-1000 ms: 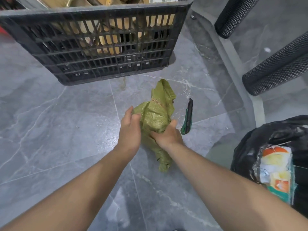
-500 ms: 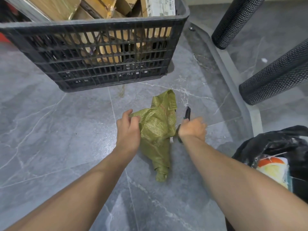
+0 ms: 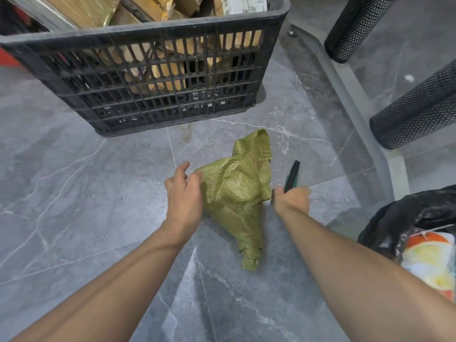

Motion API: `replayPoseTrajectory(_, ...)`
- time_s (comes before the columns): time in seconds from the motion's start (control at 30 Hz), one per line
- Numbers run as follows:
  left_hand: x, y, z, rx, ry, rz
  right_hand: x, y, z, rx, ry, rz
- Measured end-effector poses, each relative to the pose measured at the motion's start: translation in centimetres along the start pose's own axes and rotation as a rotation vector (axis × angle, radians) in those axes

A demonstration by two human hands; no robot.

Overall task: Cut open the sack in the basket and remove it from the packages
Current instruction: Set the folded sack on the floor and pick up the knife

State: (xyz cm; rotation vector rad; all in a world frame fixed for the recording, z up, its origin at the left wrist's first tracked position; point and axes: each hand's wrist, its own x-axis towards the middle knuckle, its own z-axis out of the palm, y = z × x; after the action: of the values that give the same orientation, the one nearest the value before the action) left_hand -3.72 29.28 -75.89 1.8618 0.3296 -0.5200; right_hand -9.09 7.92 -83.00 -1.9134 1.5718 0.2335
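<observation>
1 crumpled green sack (image 3: 237,193) lies on the grey floor (image 3: 74,193) before the black basket (image 3: 153,77) of cardboard packages (image 3: 81,8), left grip (image 3: 183,193) loosely spread at its left edge, right grip (image 3: 292,199) curled round a black-green utility knife (image 3: 292,175) just beside it.

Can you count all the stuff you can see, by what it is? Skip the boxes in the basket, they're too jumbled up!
Basket: 1
Green sack: 1
Cutter: 1
Black mesh tubes: 2
Black bag: 1
Total: 6
</observation>
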Motion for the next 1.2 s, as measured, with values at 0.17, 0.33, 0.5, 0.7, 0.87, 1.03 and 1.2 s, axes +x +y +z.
replayPoseTrajectory(0.17,-0.1,0.8,0.5,-0.005,-0.02,0.05,-0.4,0.2,-0.5,0.23,-0.008,-0.114)
replayPoseTrajectory(0.33,-1.2,3.3,0.4,0.01,-0.069,0.066,-1.9,-0.7,-1.5,0.503,-0.135,-0.18)
replayPoseTrajectory(0.5,-4.6,8.9,-1.1,0.003,-0.129,0.021,-7.7,-3.3,-6.3,0.638,-0.257,-0.148)
replayPoseTrajectory(0.7,-11.3,15.8,-5.1,-0.001,-0.113,-0.064,-17.4,-5.0,-14.0,0.786,-0.402,-0.026)
replayPoseTrajectory(0.87,-17.9,23.1,-9.1,-0.007,-0.102,-0.108,-24.9,-8.3,-21.7,0.801,-0.442,-0.006)
replayPoseTrajectory(1.03,-23.3,32.2,-13.4,-0.006,-0.107,-0.071,-32.2,-13.1,-29.1,0.735,-0.465,-0.075)
replayPoseTrajectory(1.2,-27.4,42.6,-16.9,-0.035,-0.085,-0.03,-38.0,-18.8,-36.1,0.71,-0.402,-0.171)
